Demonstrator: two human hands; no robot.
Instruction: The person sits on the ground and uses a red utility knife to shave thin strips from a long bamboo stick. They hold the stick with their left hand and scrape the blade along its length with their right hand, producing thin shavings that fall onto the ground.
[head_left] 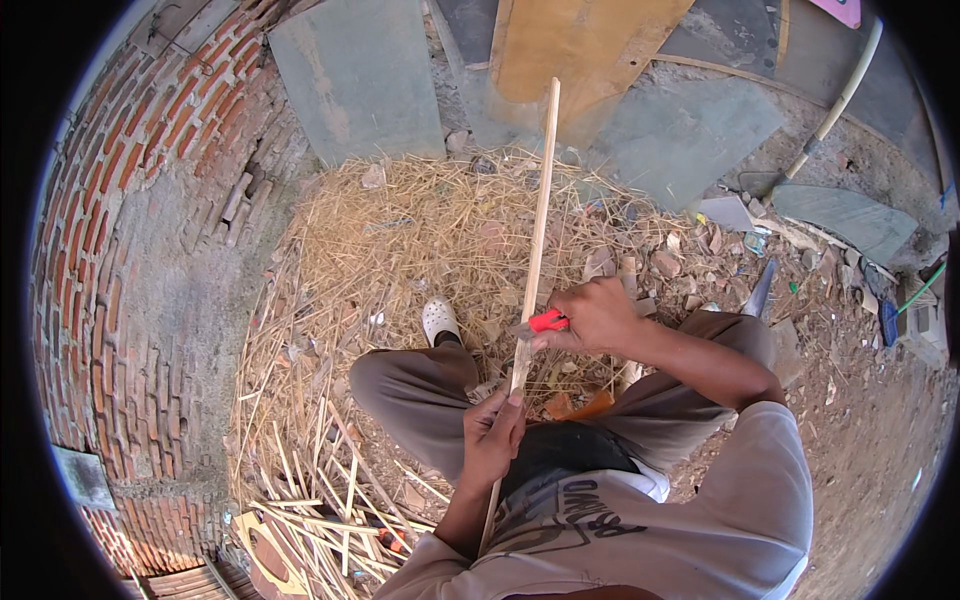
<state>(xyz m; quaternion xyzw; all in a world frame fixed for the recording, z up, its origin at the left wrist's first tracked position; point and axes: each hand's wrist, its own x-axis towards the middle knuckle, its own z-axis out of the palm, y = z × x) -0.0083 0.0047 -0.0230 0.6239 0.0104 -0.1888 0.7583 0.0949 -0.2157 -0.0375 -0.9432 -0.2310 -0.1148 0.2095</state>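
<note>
A long, pale bamboo strip point(541, 210) runs upright through the middle of the view, from beside my body to the far boards. My left hand point(488, 442) is closed around its lower part, near my lap. Higher up, my right hand point(597, 318) grips a red-handled knife point(548, 321). The short grey blade lies against the strip, just above where the wood looks freshly scraped. My fingers partly cover the handle, so its full shape is hidden.
Shavings point(400, 230) cover the ground before my bent legs. Cut strips point(345, 510) pile up at lower left, by a brick wall point(130, 330). Grey boards point(355, 85) and a tan board point(575, 60) stand at the back. A saw-like blade point(762, 288) sits beyond my right knee.
</note>
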